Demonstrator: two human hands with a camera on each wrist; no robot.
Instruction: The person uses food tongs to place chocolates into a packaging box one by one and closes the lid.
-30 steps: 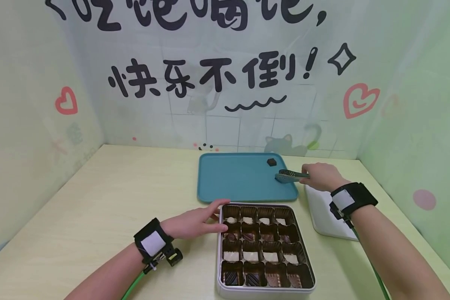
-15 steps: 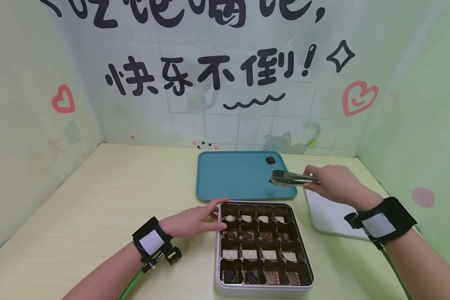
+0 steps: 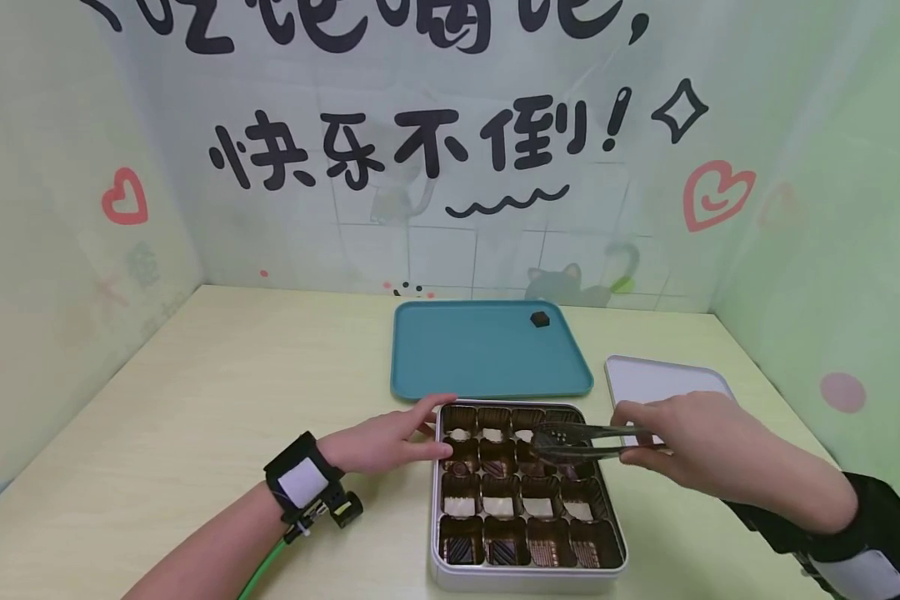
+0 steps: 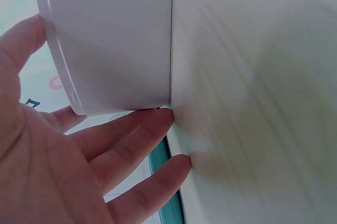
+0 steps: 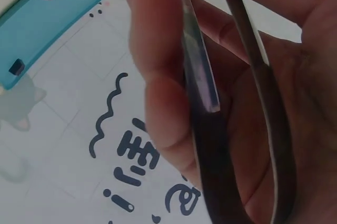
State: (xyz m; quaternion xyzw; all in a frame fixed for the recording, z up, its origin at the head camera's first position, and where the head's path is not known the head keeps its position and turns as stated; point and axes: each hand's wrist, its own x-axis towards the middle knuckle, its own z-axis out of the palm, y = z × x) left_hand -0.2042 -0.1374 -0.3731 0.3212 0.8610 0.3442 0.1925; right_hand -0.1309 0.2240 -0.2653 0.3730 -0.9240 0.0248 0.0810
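A metal tin (image 3: pixel 527 577) stands in front, with rows of brown compartments holding white and dark chocolates. My left hand (image 3: pixel 381 442) is at its left side, thumb at the rim. The left wrist view shows extended, spread fingers (image 4: pixel 131 150) around the tin's corner. In my right hand (image 3: pixel 697 442) I hold tongs (image 3: pixel 558 443), gripped along their arms (image 5: pixel 208 150). Their perforated ends overlap the right compartments of the two far rows and partly hide them. I cannot tell whether a chocolate is between the ends.
Behind the tin lies a blue tray (image 3: pixel 480 354), with one dark chocolate (image 3: pixel 540 319) near its far right corner. A white lid-like panel (image 3: pixel 660 375) lies to the right, partly behind my right hand. Printed cloth walls (image 3: pixel 450 250) bound the table at back and sides.
My right hand has drawn the tongs from over the tray's right side back toward me, over the tin. The dark chocolate remains on the tray. My left hand stays at the tin.
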